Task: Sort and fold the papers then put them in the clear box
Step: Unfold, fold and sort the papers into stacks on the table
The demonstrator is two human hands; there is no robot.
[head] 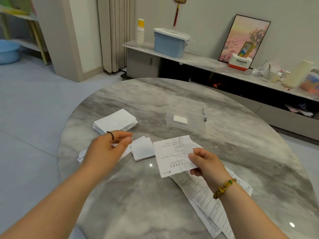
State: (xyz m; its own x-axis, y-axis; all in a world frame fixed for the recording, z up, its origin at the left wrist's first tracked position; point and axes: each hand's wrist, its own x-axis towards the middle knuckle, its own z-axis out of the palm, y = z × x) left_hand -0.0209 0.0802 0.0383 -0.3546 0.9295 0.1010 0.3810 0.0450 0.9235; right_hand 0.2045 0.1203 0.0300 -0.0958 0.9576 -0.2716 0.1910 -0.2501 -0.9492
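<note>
My right hand (pixel 205 165) pinches a folded printed leaflet (pixel 172 155) by its right edge and holds it just above the round marble table (pixel 172 195). My left hand (pixel 110 149) hovers to its left, fingers loosely apart and holding nothing, over small folded white papers (pixel 142 149). A stack of folded white papers (pixel 115 122) lies further left and behind. The clear box (pixel 186 114) stands beyond the leaflet with one folded paper inside. Long unfolded printed sheets (pixel 207 204) lie under my right wrist.
Behind the table runs a low marble shelf (pixel 198 61) with a blue lidded bin (pixel 170 43), a stack of paper cups (pixel 140 31), a framed picture (pixel 245 38) and a white and red box (pixel 239 62). A blue basin (pixel 8 51) sits on the floor at far left.
</note>
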